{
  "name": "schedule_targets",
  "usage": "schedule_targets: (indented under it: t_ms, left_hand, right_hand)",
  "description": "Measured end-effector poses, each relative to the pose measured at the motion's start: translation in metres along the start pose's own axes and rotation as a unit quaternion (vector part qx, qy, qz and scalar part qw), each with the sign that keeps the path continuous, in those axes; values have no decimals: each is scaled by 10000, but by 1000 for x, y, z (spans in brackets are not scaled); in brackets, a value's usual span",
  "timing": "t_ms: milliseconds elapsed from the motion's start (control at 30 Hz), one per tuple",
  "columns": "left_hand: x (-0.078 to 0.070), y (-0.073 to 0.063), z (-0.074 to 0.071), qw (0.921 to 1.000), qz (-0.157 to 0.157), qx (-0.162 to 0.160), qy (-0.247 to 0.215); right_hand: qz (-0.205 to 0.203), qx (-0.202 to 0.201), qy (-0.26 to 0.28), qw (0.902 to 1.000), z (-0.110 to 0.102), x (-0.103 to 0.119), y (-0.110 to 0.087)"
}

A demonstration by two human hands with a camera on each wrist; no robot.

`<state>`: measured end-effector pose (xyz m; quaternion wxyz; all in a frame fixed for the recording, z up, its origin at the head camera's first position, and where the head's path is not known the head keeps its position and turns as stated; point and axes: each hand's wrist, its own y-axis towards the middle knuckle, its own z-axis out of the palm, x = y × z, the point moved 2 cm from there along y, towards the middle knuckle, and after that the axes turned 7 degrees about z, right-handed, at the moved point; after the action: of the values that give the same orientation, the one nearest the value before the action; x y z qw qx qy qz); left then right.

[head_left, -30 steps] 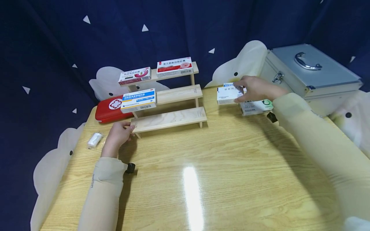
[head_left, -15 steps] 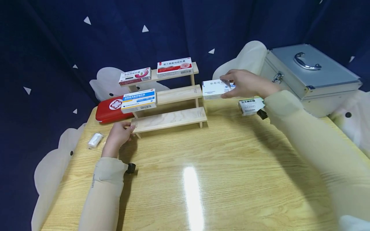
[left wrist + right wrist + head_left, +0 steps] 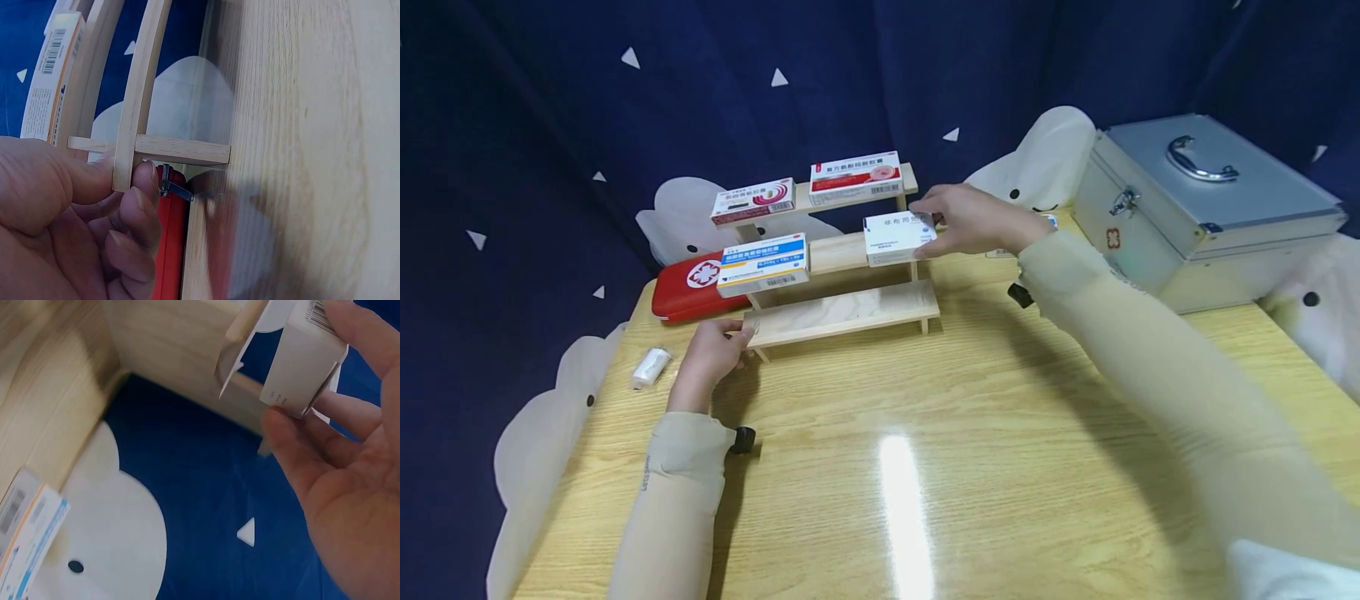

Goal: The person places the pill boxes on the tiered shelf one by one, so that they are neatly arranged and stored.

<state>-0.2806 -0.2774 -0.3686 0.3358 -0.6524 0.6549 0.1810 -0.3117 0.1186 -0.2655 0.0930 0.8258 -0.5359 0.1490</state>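
Observation:
A three-step wooden rack (image 3: 842, 315) stands on the table. My left hand (image 3: 713, 354) pinches the left end of its lowest board (image 3: 128, 144) between thumb and fingers. At the right end of the middle step, my right hand (image 3: 962, 218) grips a white medicine box (image 3: 891, 239) with thumb and fingertips. In the right wrist view the box's end (image 3: 300, 362) faces the camera; whether it touches the board is unclear. A blue-and-white medicine box (image 3: 763, 265) lies on the middle step's left. On the top step are two red-and-white medicine boxes, one smaller (image 3: 754, 202), one larger (image 3: 856, 177).
Behind the rack's left side lies a red first-aid case (image 3: 688, 287). A small white wrapped roll (image 3: 651, 367) is left of my left hand. A silver metal case (image 3: 1213, 200) stands at the back right. More boxes, mostly hidden, are behind my right wrist.
My right hand has carried the white medicine box leftward from the table's right side to the rack's middle step. My left hand has stayed on the lowest board.

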Motion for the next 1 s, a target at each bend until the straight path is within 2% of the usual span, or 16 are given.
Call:
schedule_targets:
  t_ms: [267,433,633,1000]
  left_hand:
    - [-2,0,1,10000,-87,43,-3]
    - [-3,1,2,10000,-33,24,-6]
    - [-3,-1,2,10000,44,-48,-10]
    - [1,0,0,9999,58,-91,18]
  right_hand:
    - [-250,-42,161,9995,13,15,23]
    - [-198,15,190,9996,20,16,33]
    - [-113,85,172,9998,24,14,40]
    - [-214,58,294,9993,28,15,45]
